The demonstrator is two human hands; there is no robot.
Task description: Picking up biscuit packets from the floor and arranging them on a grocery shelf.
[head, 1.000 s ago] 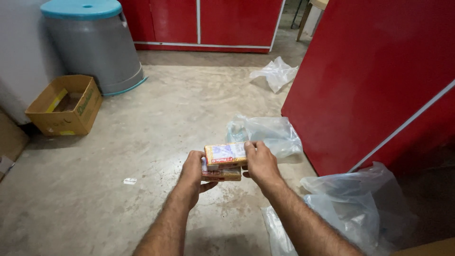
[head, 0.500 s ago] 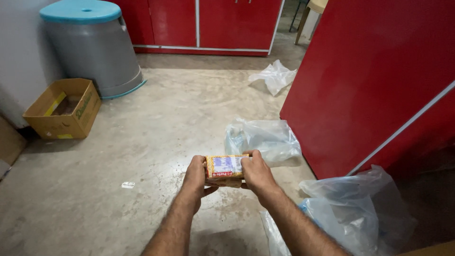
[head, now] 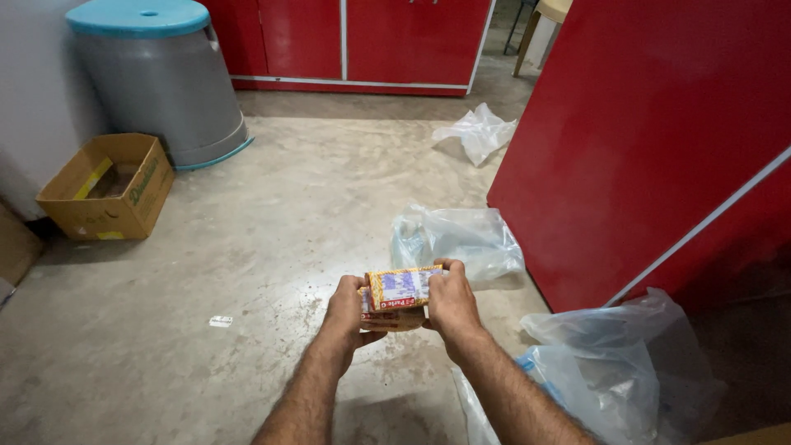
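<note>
Red cabinet wall [head: 659,156] fills 1 to 4 o'clock, more red cabinet doors [head: 362,41] at 12. Bare concrete floor [head: 247,272] takes up the rest. Grey bin [head: 161,91] with blue lid at 10–11 o'clock, standing upright. Open cardboard box [head: 107,185] at 9–10, just beside the bin, against the white wall. Clear plastic bag [head: 626,371] with something blue inside at 4–5 o'clock, near the right forearm. Second clear bag [head: 457,239] on the floor at centre, just past the hands. Crumpled white bag [head: 478,132] at 1 o'clock by the cabinet corner. Tiny scrap [head: 220,320] on the floor at 8.

Left hand [head: 350,309] and right hand [head: 449,303], low centre, 6 o'clock, both gripping a small stack of yellow biscuit packets [head: 402,288] held in the air above the floor. Left fingers curl under the stack, right fingers clamped over its right end, thumb on top. Top packet tilted slightly.
</note>
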